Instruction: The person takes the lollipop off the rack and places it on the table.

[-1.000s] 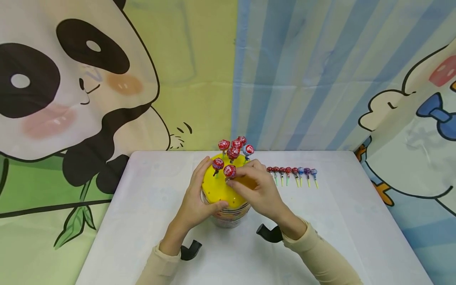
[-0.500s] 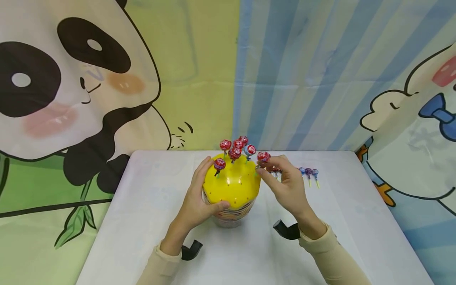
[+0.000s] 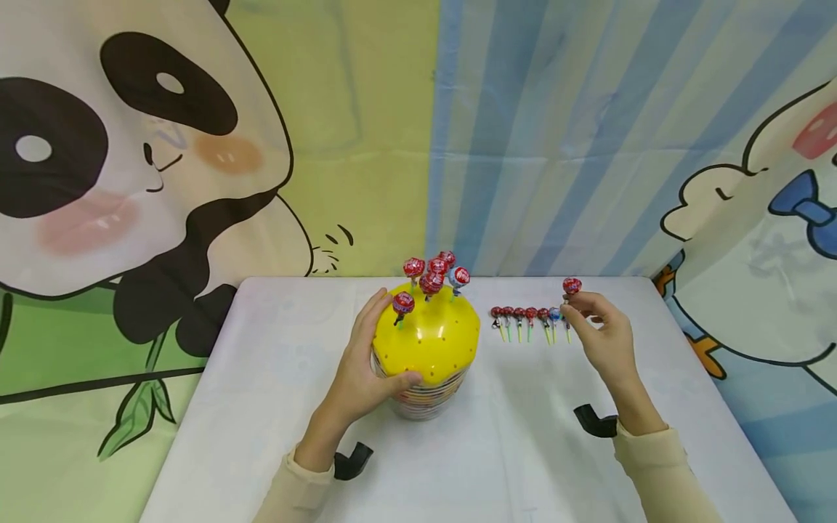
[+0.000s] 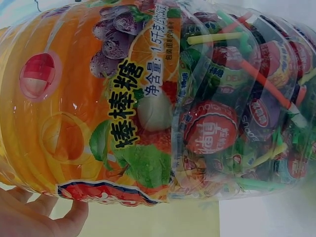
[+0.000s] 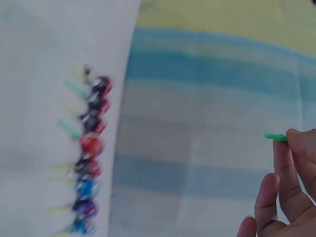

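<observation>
A plastic jar with a holed yellow lid stands on the table. My left hand grips it from the left, thumb in front. Several lollipops stand in the lid, including a dark red one near my left fingers and a blue one. My right hand pinches a red lollipop, head up, over the right end of a row of lollipops. Its green stick pokes past the fingertips in the right wrist view. Wrapped lollipops fill the jar's transparent part in the left wrist view.
The row of lollipops lies right of the jar, sticks toward me, on the white table. Behind the table's far edge hangs a cartoon curtain. Black curved pieces stick out at both wrists.
My right hand has carried the red lollipop from over the front of the lid rightward, past the jar, to the row's right end. My left hand stays on the jar.
</observation>
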A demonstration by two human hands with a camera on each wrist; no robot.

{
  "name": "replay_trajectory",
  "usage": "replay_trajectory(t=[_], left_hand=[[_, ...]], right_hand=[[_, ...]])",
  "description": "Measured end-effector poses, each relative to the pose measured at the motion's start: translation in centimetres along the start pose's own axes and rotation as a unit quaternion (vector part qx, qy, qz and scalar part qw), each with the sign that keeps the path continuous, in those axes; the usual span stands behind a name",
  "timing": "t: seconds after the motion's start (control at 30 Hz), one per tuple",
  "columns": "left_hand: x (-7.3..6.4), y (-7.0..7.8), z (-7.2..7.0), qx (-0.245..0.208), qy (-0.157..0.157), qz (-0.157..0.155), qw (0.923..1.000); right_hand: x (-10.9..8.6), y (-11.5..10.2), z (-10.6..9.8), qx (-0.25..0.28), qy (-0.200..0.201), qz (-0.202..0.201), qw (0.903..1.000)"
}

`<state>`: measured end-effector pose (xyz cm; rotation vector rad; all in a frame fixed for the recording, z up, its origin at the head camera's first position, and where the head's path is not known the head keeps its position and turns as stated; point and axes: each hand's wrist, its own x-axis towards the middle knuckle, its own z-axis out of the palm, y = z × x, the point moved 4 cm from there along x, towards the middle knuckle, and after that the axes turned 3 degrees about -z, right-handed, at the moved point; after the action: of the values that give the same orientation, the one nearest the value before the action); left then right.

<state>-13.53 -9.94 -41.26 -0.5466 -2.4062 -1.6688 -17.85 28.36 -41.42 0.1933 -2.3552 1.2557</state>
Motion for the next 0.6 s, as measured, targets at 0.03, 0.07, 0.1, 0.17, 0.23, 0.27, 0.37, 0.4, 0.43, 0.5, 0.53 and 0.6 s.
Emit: replay_trajectory(t=[0.03, 0.07, 0.1, 0.17, 0.23, 0.27, 0.37, 0.4, 0.43, 0.5, 0.53, 0.6], left_hand=[[0.0, 0.0, 0.0, 0.0, 0.0, 0.0, 1.0], [0.0, 0.0, 0.0, -0.001, 0.0, 0.0, 1.0], [0.0, 0.0, 0.0, -0.001, -0.001, 0.0, 1.0], [0.0, 0.0, 0.1, -0.001, -0.002, -0.001, 1.0], [0.0, 0.0, 0.1, -0.002, -0.003, -0.002, 1.0], [0.1, 0.0, 0.1, -0.001, -0.003, -0.002, 1.0], [0.1, 0.0, 0.1, -0.001, -0.002, -0.001, 1.0], [0.1, 0.1, 0.1, -0.001, -0.002, 0.0, 1.0], [0.1, 0.1, 0.1, 0.0, -0.002, 0.001, 1.0], [0.1, 0.0, 0.0, 0.001, 0.0, 0.003, 1.0], [0.1, 0.0, 0.0, 0.001, 0.001, 0.004, 1.0], [0.1, 0.0, 0.0, 0.002, 0.001, 0.004, 1.0]], right_hand=[[0.0, 0.9, -0.3, -0.014, 0.0, 0.011, 0.9999], [0.1, 1.8, -0.6, -0.027, 0.001, 0.022, 0.9994], [0.1, 2.7, -0.9, -0.036, 0.001, 0.032, 0.9988], [0.2, 4.6, -1.5, -0.059, 0.003, 0.051, 0.9969], [0.3, 6.6, -2.1, -0.087, -0.004, 0.077, 0.9932], [0.3, 7.6, -2.4, -0.102, -0.011, 0.089, 0.9907], [0.1, 10.6, -3.2, -0.135, -0.044, 0.136, 0.9806], [0.0, 11.6, -3.4, -0.141, -0.057, 0.155, 0.976], [-0.1, 12.4, -3.5, -0.143, -0.067, 0.172, 0.9723], [-0.2, 13.9, -3.6, -0.144, -0.086, 0.209, 0.9634], [-0.3, 14.6, -3.6, -0.144, -0.095, 0.228, 0.9583], [-0.4, 15.7, -3.6, -0.146, -0.106, 0.26, 0.9487]])
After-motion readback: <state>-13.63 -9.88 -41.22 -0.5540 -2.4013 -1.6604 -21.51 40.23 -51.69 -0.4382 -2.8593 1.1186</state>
